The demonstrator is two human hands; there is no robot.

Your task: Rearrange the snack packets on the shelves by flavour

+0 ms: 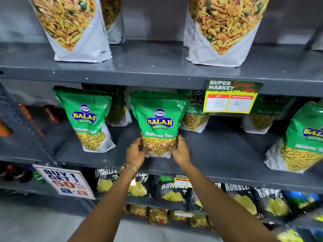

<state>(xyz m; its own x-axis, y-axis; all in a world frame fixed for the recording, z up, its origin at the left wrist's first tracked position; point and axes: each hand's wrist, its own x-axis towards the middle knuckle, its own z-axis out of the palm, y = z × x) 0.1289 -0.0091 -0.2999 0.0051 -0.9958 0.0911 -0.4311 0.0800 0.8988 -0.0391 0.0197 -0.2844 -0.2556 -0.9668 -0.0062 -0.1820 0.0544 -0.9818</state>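
Green foil Ratlami Sev snack packet (159, 123), upright, long axis vertical, label outward, is clasped at its base by left hand (137, 152) and right hand (180, 151) on the grey metal shelf (218, 154).

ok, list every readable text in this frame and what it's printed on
"BALAJI WAFERS", "Ratlami Sev": green packet held by the left hand and right hand, and its left neighbour.
"SUPER MARKET", handwritten "80": price tag on the shelf edge; second price and red script unclear.
"BUY 1 GET 1", "50%": offer sign; small print unreadable.
"RUMBLE…", cut off: black packets below.
Top-shelf pouches: no readable text.
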